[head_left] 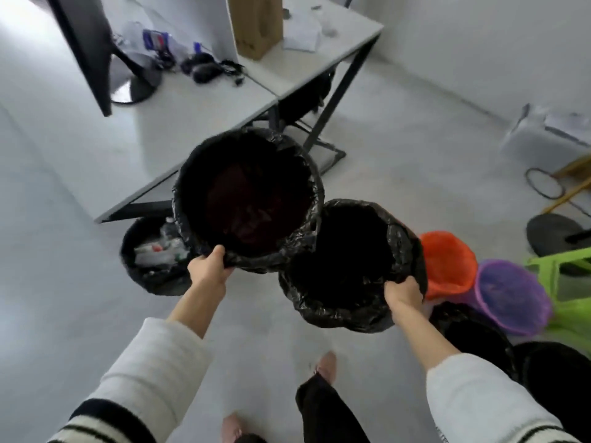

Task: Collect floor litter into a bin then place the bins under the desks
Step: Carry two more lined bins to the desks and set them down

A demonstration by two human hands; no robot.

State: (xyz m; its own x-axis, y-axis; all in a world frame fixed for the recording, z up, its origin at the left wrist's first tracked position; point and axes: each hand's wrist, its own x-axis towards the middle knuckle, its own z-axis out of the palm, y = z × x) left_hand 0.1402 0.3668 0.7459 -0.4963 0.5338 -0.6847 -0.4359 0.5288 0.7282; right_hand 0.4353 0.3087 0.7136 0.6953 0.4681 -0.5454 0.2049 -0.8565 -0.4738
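My left hand [209, 266] grips the near rim of a round bin lined with a black bag [248, 199], held up in front of the desk. My right hand [403, 294] grips the rim of a second black-bagged bin [348, 266], which touches the first on its right. Both look dark inside. A third black-lined bin [153, 255] holding white and clear litter stands on the floor at the corner of the white desk [204, 123], partly under its edge.
An orange bin [446, 265] and a purple bin [511, 295] stand at the right, with more black bins [556, 388] nearer me. A green stool [563, 279] is beyond. The desk carries a monitor [89, 49], cables and a cardboard box [256, 24]. My feet [326, 366] stand on grey floor.
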